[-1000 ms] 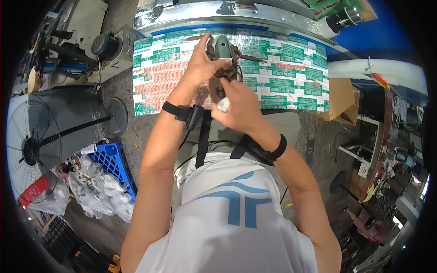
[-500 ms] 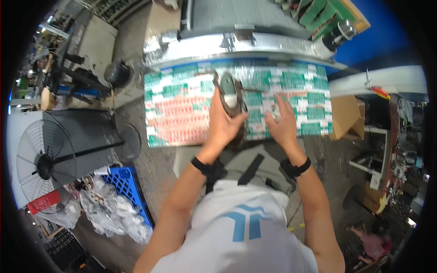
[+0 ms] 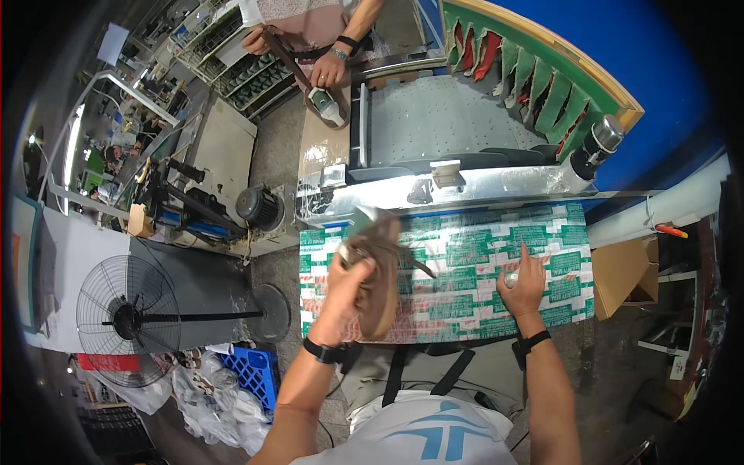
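My left hand (image 3: 338, 296) is closed around a brown shoe (image 3: 378, 291), tilted over the left part of the table. Its sole edge faces right, and motion smears its upper end and the lace-like strand beside it. To the right, my right hand (image 3: 528, 288) hovers at the tabletop, apart from the shoe. Its index finger points forward while the other fingers curl round a small, whitish, shiny lump (image 3: 511, 279) whose kind I cannot make out. Beneath both hands lies a tabletop (image 3: 562, 306) covered in green, white and red printed tape.
Beyond the table runs a foil-wrapped ledge (image 3: 511, 180) before a grey perforated bed (image 3: 449, 116). A green flap curtain (image 3: 527, 74) hangs there. Another person's hand (image 3: 328, 68) works at a green-and-white shoe (image 3: 325, 107). A cardboard box (image 3: 624, 271) stands right, a fan (image 3: 128, 319) left.
The shoe has tipped over in my left hand, from its green and white end showing to its brown side and sole. My right hand has moved away from it. The other person has come into view.
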